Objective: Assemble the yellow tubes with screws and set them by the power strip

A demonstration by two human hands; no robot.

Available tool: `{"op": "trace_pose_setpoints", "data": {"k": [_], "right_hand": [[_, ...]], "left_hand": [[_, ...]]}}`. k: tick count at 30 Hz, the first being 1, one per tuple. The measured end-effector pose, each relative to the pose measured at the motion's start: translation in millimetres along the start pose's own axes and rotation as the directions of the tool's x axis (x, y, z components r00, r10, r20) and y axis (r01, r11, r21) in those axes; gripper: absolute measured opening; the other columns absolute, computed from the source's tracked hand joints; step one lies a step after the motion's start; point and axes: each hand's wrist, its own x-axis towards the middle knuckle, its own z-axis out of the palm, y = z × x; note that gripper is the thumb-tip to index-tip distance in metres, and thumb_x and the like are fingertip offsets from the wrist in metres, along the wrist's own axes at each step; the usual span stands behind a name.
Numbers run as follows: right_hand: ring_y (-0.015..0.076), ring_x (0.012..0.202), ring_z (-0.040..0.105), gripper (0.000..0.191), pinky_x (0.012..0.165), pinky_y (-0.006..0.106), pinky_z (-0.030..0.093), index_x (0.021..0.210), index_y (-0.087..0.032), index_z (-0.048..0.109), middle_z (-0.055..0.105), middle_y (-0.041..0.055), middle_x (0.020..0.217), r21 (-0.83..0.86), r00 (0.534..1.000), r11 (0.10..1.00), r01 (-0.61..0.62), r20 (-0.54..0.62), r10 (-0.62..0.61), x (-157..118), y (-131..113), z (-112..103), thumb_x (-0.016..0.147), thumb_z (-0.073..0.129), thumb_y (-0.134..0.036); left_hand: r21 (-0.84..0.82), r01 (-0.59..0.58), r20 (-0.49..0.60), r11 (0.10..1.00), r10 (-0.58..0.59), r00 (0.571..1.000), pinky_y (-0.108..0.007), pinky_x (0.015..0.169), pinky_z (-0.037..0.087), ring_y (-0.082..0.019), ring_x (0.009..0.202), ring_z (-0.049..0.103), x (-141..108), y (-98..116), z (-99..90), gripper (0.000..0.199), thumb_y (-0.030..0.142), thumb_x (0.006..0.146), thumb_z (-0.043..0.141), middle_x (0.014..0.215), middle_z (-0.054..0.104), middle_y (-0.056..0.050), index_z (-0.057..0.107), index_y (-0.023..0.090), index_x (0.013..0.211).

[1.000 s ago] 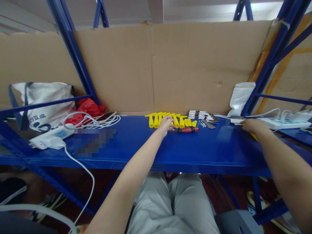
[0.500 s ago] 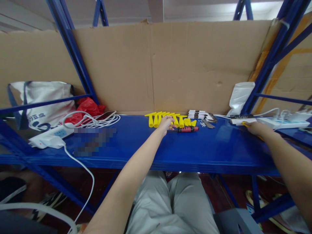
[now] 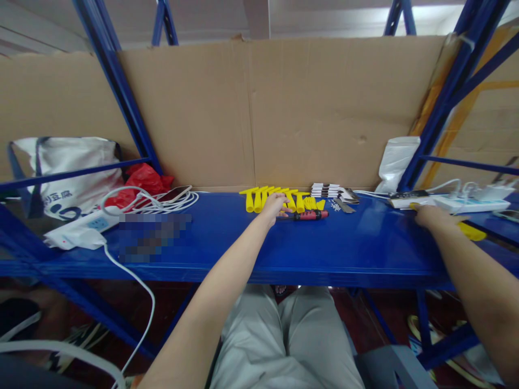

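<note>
My left hand (image 3: 274, 208) is open, its fingers stretched over a row of yellow T-shaped plastic handles (image 3: 254, 201); whether it touches them I cannot tell. By its fingertips lies a red and black screwdriver (image 3: 312, 215). Smaller yellow plastic pieces (image 3: 310, 203) lie to the right of the handles. At the right end of the shelf my right hand (image 3: 432, 216) is closed, with a bit of a yellow plastic piece (image 3: 413, 206) showing at the fingertips. Another yellow part (image 3: 472, 231) shows beyond the wrist; I cannot tell whether the two are joined.
Behind the smaller pieces sit white packs with dark bands (image 3: 325, 190), small screws (image 3: 335, 205) and a flat metal blade (image 3: 345, 206). Power strips (image 3: 468, 204) with cables stand at right. A power strip (image 3: 79, 229), coiled white cable (image 3: 178, 202) and cloth bag (image 3: 77, 173) occupy the left.
My right hand has shifted slightly right, and more of the yellow part beyond its wrist shows. My left hand stays over the yellow handles.
</note>
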Motion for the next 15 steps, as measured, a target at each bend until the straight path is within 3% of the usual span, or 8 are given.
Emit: {"op": "trace_pose_setpoints", "data": {"k": [3,8,11,15], "right_hand": [[0.0378,0.129,0.036,0.051,0.093,0.068,0.028,0.133,-0.021,0.05,0.043,0.0208,0.139,0.019,1.0,1.0,-0.016,0.014,0.016,-11.1,-4.0,-2.5,0.086,0.029,-0.017],[0.0373,0.122,0.045,0.048,0.091,0.059,0.035,0.13,-0.019,0.051,0.046,0.023,0.135,0.011,0.995,0.995,0.1,-0.029,-0.099,-17.1,5.3,-4.9,0.086,0.032,-0.02],[0.037,0.121,0.046,0.049,0.09,0.055,0.035,0.131,-0.015,0.05,0.048,0.0253,0.133,0.006,0.996,0.996,0.086,-0.007,-0.086,-16.9,8.9,-6.4,0.086,0.035,-0.026],[0.0347,0.118,0.05,0.047,0.089,0.055,0.035,0.128,-0.02,0.053,0.054,0.0236,0.127,-0.025,0.996,0.997,0.073,-0.043,-0.074,-14.6,9.2,-5.0,0.085,0.035,-0.021]], "left_hand": [[0.013,-0.001,0.002,1.0,0.001,1.0,-0.015,0.042,0.043,-0.005,0.051,0.059,-0.3,0.3,0.2,0.041,0.012,0.079,0.047,0.108,0.065,-0.008,0.047,0.02,0.12],[0.024,-0.004,-0.001,1.0,0.004,1.0,-0.015,0.044,0.043,-0.004,0.05,0.057,-2.0,0.9,0.2,0.035,0.013,0.083,0.045,0.11,0.064,-0.008,0.048,0.019,0.117],[0.012,-0.004,0.0,1.0,0.004,1.0,-0.016,0.044,0.043,-0.004,0.049,0.057,-2.5,1.3,-0.2,0.036,0.012,0.082,0.046,0.109,0.064,-0.008,0.048,0.019,0.117],[0.011,-0.002,0.005,1.0,0.002,1.0,-0.017,0.044,0.043,-0.004,0.048,0.057,-1.7,1.2,-0.5,0.035,0.013,0.082,0.045,0.11,0.064,-0.009,0.048,0.018,0.117]]}}
